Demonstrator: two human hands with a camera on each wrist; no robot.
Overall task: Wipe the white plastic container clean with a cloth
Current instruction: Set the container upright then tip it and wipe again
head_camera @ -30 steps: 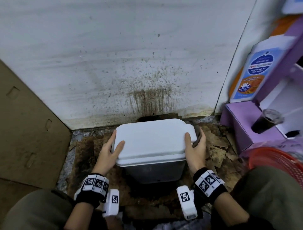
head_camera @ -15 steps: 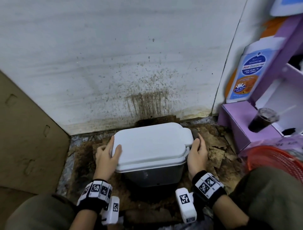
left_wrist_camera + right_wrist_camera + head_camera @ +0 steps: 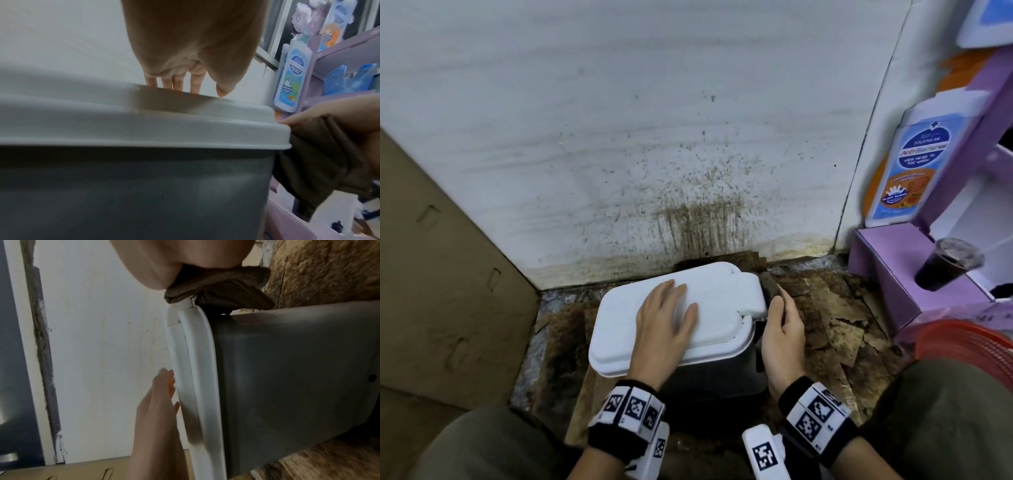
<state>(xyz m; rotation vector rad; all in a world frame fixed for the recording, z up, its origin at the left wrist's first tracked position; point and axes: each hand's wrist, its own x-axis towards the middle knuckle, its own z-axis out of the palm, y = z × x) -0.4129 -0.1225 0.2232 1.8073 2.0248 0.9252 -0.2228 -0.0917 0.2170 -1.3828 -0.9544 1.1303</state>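
A container with a white lid (image 3: 719, 301) and a grey body (image 3: 719, 373) stands on the floor against the stained wall. My left hand (image 3: 666, 323) lies flat on top of the lid, fingers straight. My right hand (image 3: 782, 329) holds a dark brown cloth (image 3: 768, 286) against the lid's right edge. In the left wrist view the cloth (image 3: 312, 164) hangs bunched under the right hand's fingers beside the lid rim (image 3: 185, 129). In the right wrist view the cloth (image 3: 218, 287) sits at the lid's corner (image 3: 185, 311), and the left hand (image 3: 158, 415) lies on the lid.
A brown cardboard sheet (image 3: 438, 291) leans at the left. At the right stand a purple box (image 3: 893, 281) with a cup of dark drink (image 3: 945, 263), a bottle-shaped sign (image 3: 914, 161) and an orange basket (image 3: 969, 342). Torn, stained cardboard (image 3: 835, 318) covers the floor.
My left hand moved from the lid's left side onto its top. The right hand stays at the lid's right edge with the cloth. The view has shifted.
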